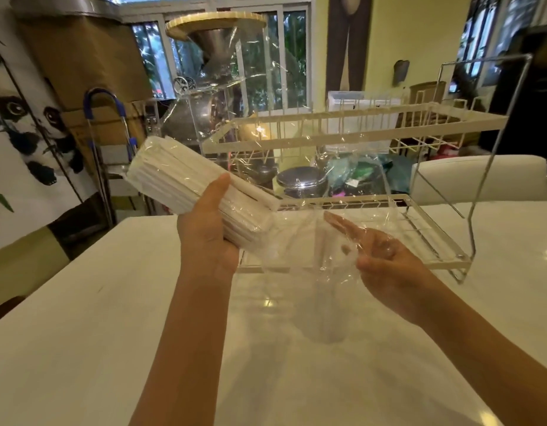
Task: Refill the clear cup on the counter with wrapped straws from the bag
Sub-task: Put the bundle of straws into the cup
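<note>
Left hand (204,229): clamped round the bundle of white paper-wrapped straws (186,182), tilted up to the far left.
Right hand (379,256): fingers straight, inside the clear crinkled plastic bag (300,250) (open end).
Clear plastic cup (324,305): near, on the white counter (81,348).

Daylight from rear windows (266,63) — warm cast; glare patches on counter (81,348); wide-angle bowing at edges — slight softness overall.

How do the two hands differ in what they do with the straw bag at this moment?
The left hand has a full grip around the bundle of wrapped straws, thumb up along it; the right hand lies nearly flat with fingers extended, covered by the loose clear bag. The left hand is higher and holds the weight; the right hand is lower. Both are above the white counter.
</note>
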